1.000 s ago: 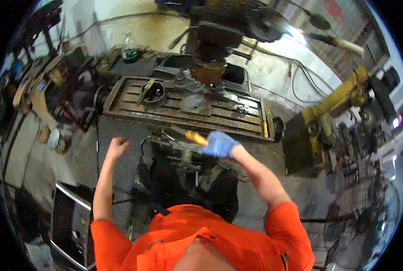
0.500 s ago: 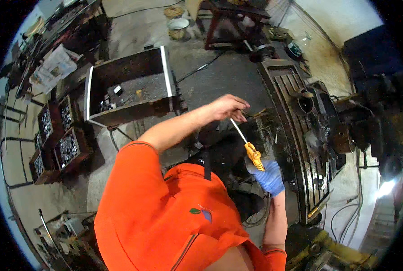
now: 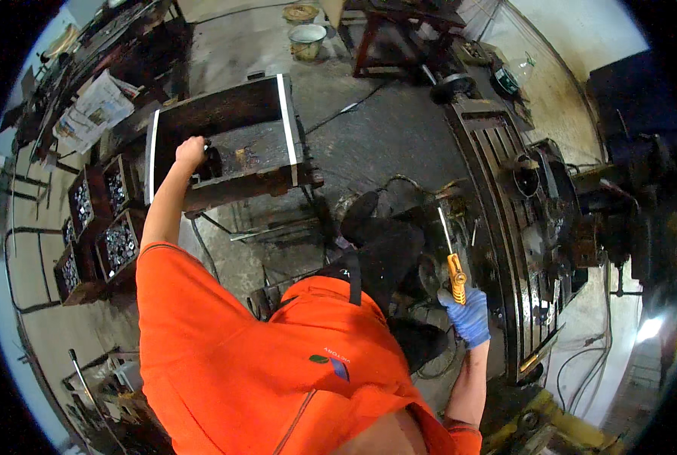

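Note:
My bare left hand (image 3: pixel 191 150) is over the near left part of a dark open metal box (image 3: pixel 236 187). Its fingers are curled, and what they hold, if anything, is too small to make out. Close by, dark shapes lie inside the box. In a blue glove, my right hand (image 3: pixel 470 317) grips a yellow air blow gun (image 3: pixel 457 277) by its handle. The gun's long silver nozzle points away from me, toward the slotted machine table (image 3: pixel 497 227) on the right but apart from it.
Bins of small metal parts (image 3: pixel 118 246) stand left of the box. A newspaper (image 3: pixel 95 114) hangs over dark clutter at the far left. Farther off are a white bucket (image 3: pixel 306 42) and a dark red stand (image 3: pixel 367 45). Cables and hoses run across the floor.
My left hand has swung left from beside the nozzle's tip to the metal box. My right hand, still gripping the blow gun, has shifted slightly right and down.

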`<state>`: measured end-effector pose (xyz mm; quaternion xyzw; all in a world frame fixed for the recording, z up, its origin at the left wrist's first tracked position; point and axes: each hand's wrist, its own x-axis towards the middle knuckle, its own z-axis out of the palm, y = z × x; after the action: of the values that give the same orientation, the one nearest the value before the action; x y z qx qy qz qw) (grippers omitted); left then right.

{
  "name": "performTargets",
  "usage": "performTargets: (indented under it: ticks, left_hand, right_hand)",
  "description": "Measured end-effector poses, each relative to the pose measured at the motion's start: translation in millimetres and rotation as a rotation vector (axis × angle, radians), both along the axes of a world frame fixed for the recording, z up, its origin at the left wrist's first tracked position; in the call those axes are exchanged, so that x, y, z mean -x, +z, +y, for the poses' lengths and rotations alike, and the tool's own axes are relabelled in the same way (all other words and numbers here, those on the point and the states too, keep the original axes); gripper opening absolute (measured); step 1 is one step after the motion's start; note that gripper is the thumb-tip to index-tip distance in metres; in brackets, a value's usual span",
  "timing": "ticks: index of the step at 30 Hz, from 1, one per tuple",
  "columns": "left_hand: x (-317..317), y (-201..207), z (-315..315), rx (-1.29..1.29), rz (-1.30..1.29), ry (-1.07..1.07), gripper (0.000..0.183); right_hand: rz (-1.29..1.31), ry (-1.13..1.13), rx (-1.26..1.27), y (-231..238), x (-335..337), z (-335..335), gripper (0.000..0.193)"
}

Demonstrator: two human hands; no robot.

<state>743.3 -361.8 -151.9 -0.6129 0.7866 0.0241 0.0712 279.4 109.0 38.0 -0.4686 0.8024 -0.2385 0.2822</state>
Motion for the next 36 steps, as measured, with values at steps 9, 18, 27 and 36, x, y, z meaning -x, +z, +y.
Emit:
performTargets:
  ticks: [9,18,27,36]
  left_hand:
    - [34,41,5,0.115,0.1,0.045,0.025]
    - [263,172,75,-0.446,1.418,-0.389,0.012]
    - [474,121,255,-0.968,1.261,-0.668,0.011]
    - [601,150,343,-0.391,1.009,-1.325,0.017]
  right_hand:
    - [0.132,-0.021,-0.199,21,0,4,0.035]
    - [0.198,0.096,-0.241,55,-6,-28,0.044]
    - [0.265,-0.237,-0.367,30,39,46,0.057]
    - [-0.088,-0.763,0.203,37,94,163,0.03]
